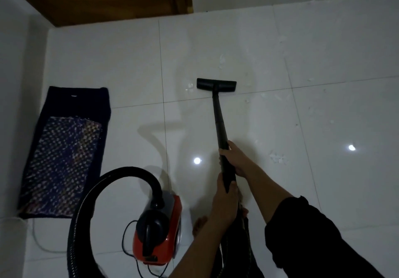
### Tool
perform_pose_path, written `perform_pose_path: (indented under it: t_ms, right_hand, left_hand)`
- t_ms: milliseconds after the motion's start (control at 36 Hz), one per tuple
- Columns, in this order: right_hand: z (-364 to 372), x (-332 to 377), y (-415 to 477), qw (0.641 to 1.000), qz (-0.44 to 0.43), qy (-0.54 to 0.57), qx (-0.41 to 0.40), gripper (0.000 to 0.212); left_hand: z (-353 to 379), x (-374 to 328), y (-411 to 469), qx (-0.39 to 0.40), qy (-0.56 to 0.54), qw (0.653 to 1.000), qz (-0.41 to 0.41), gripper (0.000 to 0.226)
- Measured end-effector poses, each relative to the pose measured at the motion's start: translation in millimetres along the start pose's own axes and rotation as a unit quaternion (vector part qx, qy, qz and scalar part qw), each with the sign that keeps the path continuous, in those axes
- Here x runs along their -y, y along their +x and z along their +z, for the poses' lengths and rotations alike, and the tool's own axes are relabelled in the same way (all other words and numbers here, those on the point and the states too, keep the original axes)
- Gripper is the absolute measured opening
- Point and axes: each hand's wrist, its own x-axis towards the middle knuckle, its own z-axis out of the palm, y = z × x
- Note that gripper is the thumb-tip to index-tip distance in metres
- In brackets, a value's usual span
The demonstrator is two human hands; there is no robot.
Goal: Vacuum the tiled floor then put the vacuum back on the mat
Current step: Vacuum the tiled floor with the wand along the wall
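Both hands are clamped round the black wand (219, 118): the right grip (234, 159) nearer the floor head (216, 85), the left grip (224, 195) just behind it. The head lies flat on the tiled floor (323, 191). The red vacuum (164, 234) stands on the tiles near the mat (64, 152), not on it. White scraps (276, 159) lie ahead and to the right, so slow, overlapping strokes toward them seem best, keeping the head flat and the hose (103, 182) slack.
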Motion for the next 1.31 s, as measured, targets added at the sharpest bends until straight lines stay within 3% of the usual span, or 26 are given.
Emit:
perform_pose_path:
  t_ms: [139,667,1306]
  right_hand:
    - [-13.9,20.5,15.4,1.0,-0.006,0.004,0.002,0.024]
    - [-50.3,86.8,60.4,0.999,-0.011,-0.034,0.031,0.047]
    - [57.1,135.7,96.8,0.992,0.022,-0.089,0.09,0.07]
  left_hand:
    - [11.6,-24.3,14.8,-0.021,0.008,1.0,0.016,0.037]
    - [37.4,-93.5,61.2,-0.066,-0.008,0.998,0.007,0.036]
    - [-61.1,-108.9,81.6,-0.139,-0.034,0.99,0.015,0.018]
